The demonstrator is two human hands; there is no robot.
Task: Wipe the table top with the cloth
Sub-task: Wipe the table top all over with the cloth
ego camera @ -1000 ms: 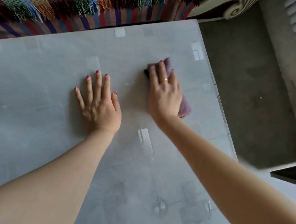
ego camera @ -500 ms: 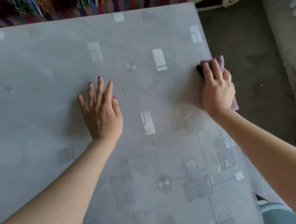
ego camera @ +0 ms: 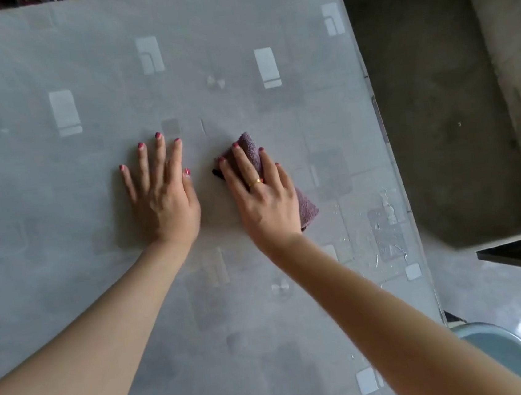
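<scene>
Left hand (ego camera: 163, 204) lies flat just beside the cloth (ego camera: 249, 148).

Soft, even daylight, hazy low-contrast picture, pale glare patches across the glossy surface (ego camera: 94, 215), faint shadows under both hands, bright blown-out sheen past the surface's near right corner, slight softness throughout, wide-angle bending toward the edges

Right hand (ego camera: 266, 200) presses cloth (ego camera: 249, 148) on table (ego camera: 60, 202)
</scene>
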